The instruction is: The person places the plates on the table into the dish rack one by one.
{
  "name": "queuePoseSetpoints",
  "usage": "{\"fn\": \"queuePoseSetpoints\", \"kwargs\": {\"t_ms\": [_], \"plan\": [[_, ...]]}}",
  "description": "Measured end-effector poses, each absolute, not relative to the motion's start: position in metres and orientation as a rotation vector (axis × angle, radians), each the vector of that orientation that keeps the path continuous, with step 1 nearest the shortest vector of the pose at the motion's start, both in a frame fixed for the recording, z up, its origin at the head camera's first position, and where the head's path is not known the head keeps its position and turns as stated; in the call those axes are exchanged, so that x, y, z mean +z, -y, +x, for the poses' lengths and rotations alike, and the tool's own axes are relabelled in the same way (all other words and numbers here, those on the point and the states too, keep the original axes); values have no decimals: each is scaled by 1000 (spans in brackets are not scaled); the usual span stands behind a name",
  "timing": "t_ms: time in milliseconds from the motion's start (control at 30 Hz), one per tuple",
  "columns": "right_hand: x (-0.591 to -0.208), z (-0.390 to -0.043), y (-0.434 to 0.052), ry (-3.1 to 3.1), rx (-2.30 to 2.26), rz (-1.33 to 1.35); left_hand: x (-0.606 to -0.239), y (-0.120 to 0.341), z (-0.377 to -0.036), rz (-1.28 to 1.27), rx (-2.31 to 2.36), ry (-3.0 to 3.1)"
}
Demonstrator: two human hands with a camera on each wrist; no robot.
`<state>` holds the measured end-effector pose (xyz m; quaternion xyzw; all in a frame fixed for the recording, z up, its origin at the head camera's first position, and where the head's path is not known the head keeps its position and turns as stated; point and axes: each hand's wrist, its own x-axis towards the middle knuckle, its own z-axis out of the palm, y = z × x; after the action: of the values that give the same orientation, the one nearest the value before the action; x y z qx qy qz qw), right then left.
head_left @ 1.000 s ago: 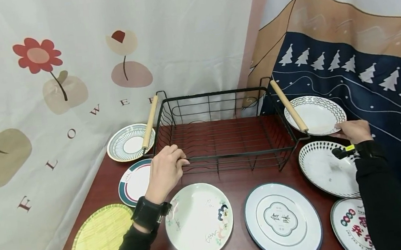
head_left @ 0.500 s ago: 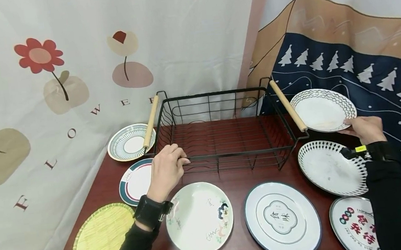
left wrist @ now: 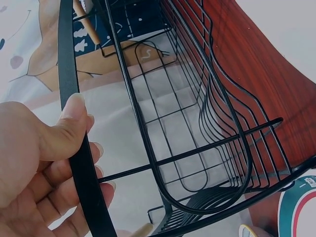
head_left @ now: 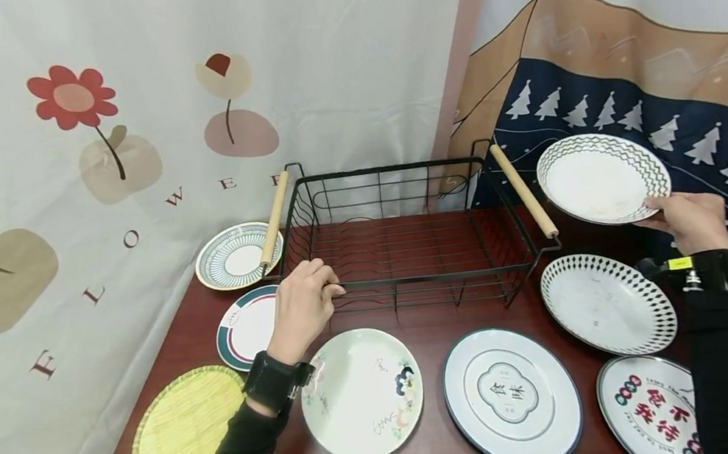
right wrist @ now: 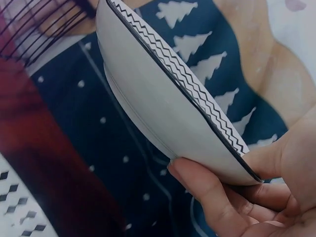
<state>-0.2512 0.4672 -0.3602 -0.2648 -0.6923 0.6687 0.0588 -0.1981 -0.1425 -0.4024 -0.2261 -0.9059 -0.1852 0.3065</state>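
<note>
My right hand (head_left: 692, 218) pinches the near right rim of a white plate (head_left: 598, 176) with a zigzag border, raised above the table at the back right. In the right wrist view the plate (right wrist: 163, 98) shows edge-on, thumb on the rim and fingers beneath. My left hand (head_left: 305, 300) grips the front top rail of a black wire dish rack (head_left: 409, 280) with wooden handles. Thumb and fingers curl round that flat rail (left wrist: 79, 128) in the left wrist view. Nothing lies inside the rack.
On the right lie a diamond-rimmed plate (head_left: 599, 306) and a red-lettered plate (head_left: 652, 404). In front are a blue-rimmed plate (head_left: 515, 396) and a floral plate (head_left: 362, 397). At left are a yellow woven mat (head_left: 185, 431), a teal-rimmed plate (head_left: 248, 331) and a striped-rim plate (head_left: 237, 255).
My right hand has lifted the zigzag-bordered plate up and to the right, away from the rack's side. My left hand has stayed on the rack's front rail.
</note>
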Motion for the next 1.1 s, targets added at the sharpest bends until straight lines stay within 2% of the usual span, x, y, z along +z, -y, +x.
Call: {"fn": "queuePoseSetpoints", "kwargs": {"t_ms": [200, 433, 1100], "plan": [[-340, -249, -458, 2018, 2054, -716, -401, 142, -199, -594, -490, 2393], [-324, -250, -445, 2145, 1799, -769, -400, 140, -200, -586, -496, 2408], [-303, -252, -421, 2248, 1660, -591, -399, 138, -198, -562, -506, 2409]]}}
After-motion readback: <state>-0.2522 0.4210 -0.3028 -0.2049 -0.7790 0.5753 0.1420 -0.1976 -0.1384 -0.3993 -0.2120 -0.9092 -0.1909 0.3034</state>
